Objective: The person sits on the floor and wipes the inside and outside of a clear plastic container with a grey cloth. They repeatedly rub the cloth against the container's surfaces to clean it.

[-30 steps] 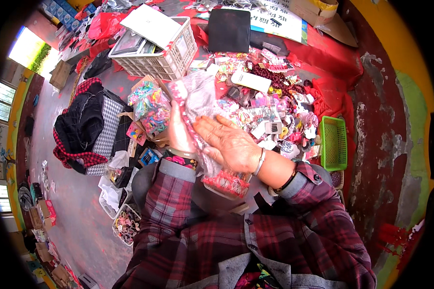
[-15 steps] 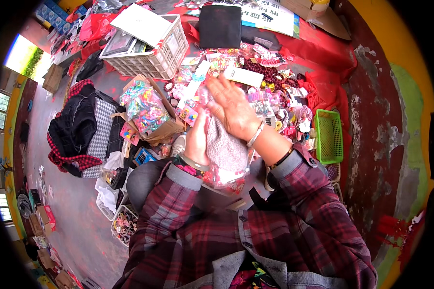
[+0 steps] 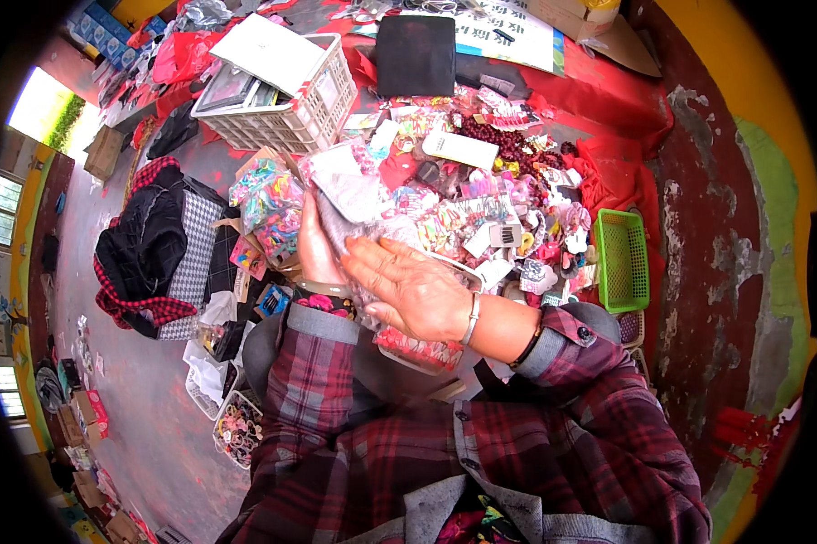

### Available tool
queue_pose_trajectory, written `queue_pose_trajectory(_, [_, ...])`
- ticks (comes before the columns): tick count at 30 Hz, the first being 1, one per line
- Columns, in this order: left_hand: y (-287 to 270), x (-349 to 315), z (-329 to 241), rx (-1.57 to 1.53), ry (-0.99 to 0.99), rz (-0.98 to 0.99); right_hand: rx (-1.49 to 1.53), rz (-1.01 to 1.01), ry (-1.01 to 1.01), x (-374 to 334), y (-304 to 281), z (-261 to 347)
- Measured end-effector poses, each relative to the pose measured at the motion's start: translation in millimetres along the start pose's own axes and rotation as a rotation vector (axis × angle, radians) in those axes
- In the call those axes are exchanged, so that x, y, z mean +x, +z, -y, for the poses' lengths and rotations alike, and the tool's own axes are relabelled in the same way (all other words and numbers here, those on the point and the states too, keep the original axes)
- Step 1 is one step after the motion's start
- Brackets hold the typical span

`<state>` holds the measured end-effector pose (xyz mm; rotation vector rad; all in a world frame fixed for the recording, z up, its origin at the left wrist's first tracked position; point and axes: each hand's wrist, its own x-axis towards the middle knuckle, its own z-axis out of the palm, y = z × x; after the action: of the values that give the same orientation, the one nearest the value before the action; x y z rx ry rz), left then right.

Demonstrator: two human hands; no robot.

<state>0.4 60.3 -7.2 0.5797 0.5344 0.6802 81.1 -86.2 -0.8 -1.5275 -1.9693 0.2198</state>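
If the open left hand [image 3: 316,252] and flat, open right hand [image 3: 422,295] ease off, the grey cloth [image 3: 348,196] could slip onto trinkets [image 3: 528,234] left of the green basket [image 3: 625,261].

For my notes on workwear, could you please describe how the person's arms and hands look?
The plaid sleeves are dark red, grey and black, with turned-back grey cuffs. The ungloved left hand has a pale bangle and floral inner cuff; the ungloved right hand has a silvery bangle and dark wristband.

The right hand [image 3: 417,295] has shifted down and leftward.
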Motion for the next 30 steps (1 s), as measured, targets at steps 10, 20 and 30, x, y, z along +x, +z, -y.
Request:
queue_pose_trajectory(10, [12,-25,53,-0.13,-0.329,0.223,-0.225,-0.15,0.221,11,-18,-53])
queue_pose_trajectory(20, [24,-38,45,0.061,-0.284,0.243,0.787,-0.77,0.762,11,-5,-119])
queue_pose_trajectory(30, [9,-22,7,-0.177,-0.044,0.299,1.491,-1.185,1.04,-7,-74,-135])
